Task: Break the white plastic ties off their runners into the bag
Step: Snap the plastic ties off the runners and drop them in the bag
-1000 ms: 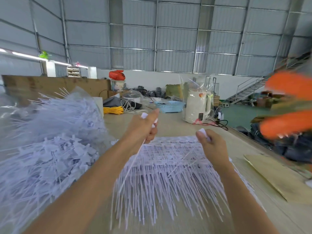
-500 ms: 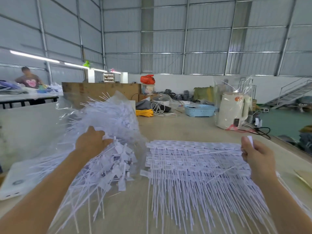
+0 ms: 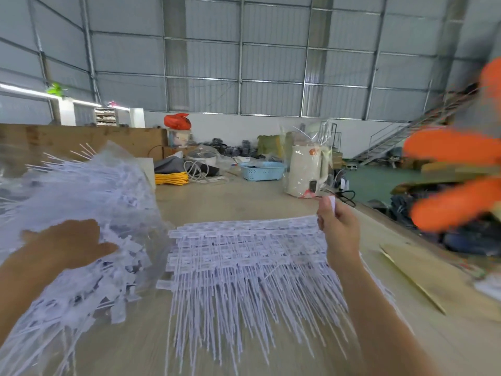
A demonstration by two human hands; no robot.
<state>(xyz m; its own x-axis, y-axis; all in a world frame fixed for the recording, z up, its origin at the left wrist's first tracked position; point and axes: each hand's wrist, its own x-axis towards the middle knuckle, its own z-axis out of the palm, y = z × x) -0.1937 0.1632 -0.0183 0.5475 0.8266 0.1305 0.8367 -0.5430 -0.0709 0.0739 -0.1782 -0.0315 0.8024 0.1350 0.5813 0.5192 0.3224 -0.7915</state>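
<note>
Blurred orange shapes (image 3: 455, 175) at 3 o'clock; kettle (image 3: 306, 172), blue basket (image 3: 261, 170) at 12. Left grip (image 3: 67, 244) flat on bagged ties (image 3: 81, 213). Right grip (image 3: 339, 226) pinches runner (image 3: 332, 203); tie sheets (image 3: 244, 256) on counter (image 3: 244, 196) at its 9.

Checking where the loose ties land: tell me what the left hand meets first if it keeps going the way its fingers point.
The left hand points right, resting on the bagged pile of white ties. It would probably meet the clear bag edge first, then the ties on runners; depth is unclear.

Hands busy with white ties on the table

Left hand (image 3: 67, 244) rests flat on the bagged pile (image 3: 81, 213) at frame left; right hand (image 3: 339, 229) pinches a runner (image 3: 332, 203) over the spread ties (image 3: 244, 256).
</note>
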